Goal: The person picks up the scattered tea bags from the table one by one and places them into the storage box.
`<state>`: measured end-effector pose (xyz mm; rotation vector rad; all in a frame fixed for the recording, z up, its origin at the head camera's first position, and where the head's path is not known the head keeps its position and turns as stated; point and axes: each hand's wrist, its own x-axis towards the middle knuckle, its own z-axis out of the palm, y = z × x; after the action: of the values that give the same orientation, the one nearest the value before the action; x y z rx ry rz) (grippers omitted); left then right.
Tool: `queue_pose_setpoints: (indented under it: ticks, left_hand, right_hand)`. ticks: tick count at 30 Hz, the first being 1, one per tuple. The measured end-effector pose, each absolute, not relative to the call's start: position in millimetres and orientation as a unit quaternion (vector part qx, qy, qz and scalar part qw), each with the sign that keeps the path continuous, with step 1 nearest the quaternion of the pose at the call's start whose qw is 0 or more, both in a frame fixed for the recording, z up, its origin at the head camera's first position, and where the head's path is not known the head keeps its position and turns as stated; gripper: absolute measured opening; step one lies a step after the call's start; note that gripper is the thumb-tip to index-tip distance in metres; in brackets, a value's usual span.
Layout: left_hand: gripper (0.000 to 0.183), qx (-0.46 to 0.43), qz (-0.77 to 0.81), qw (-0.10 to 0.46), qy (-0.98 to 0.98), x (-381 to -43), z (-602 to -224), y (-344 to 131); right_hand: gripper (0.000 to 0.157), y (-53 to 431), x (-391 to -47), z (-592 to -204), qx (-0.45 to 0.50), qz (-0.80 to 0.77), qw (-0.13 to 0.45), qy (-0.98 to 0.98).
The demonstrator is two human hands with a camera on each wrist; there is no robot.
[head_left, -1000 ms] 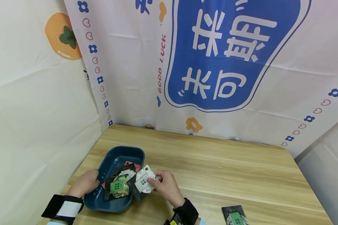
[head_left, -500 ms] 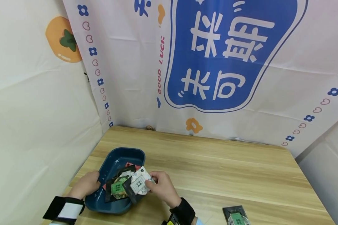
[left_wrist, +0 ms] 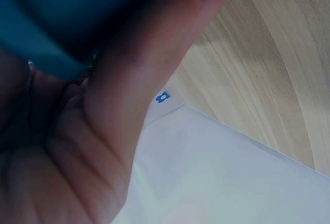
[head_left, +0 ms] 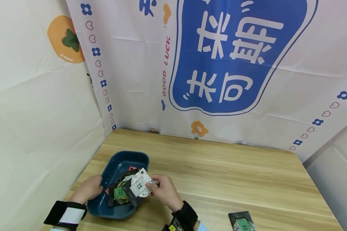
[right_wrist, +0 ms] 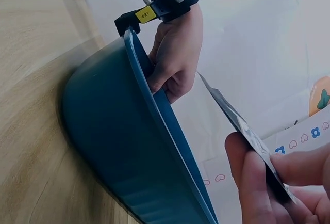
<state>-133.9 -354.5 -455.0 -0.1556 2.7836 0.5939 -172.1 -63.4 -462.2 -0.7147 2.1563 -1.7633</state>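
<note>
A dark blue plastic basin [head_left: 110,211] stands at the left of the table, with several flat packets inside, among them a black one with a green label [head_left: 120,192] and a red one [head_left: 132,168]. My left hand [head_left: 90,188] grips the basin's left rim; in the left wrist view its thumb [left_wrist: 129,74] lies against the blue wall. Between thumb and fingers my right hand [head_left: 165,190] pinches a black-and-white packet [head_left: 139,186], held over the basin's right rim. The right wrist view shows this packet [right_wrist: 242,126] edge-on, tilted, above the rim.
Another black packet with a green label [head_left: 243,221] lies on the wooden table [head_left: 214,173] near the front edge, right of the right hand. A white printed cloth [head_left: 138,96] hangs behind the table, and a plain white one [head_left: 40,128] at the left.
My right hand has moved left with the packet, bringing it farther over the basin and covering part of the green-labelled packet. The left hand stays on the rim.
</note>
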Motion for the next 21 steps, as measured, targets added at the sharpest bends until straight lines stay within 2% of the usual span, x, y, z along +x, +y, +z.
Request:
queue_pose_setpoints:
  ticks: [4, 13, 21]
  left_hand:
    - [0.020, -0.053, 0.208, 0.135, 0.967, -133.6, -455.0, -353.7]
    - [0.009, -0.064, 0.221, 0.152, 0.961, -131.6, -455.9, -352.2]
    - [0.009, -0.066, 0.218, 0.155, 0.961, -134.8, -453.8, -353.0]
  right_hand:
    - [0.019, -63.9, -171.9, -459.5, -0.251, -0.608, 0.130, 0.742]
    - [0.017, -68.7, -171.3, -456.8, -0.263, -0.616, 0.144, 0.729]
    - [0.014, -71.7, -172.0, -453.7, -0.281, -0.607, 0.140, 0.730]
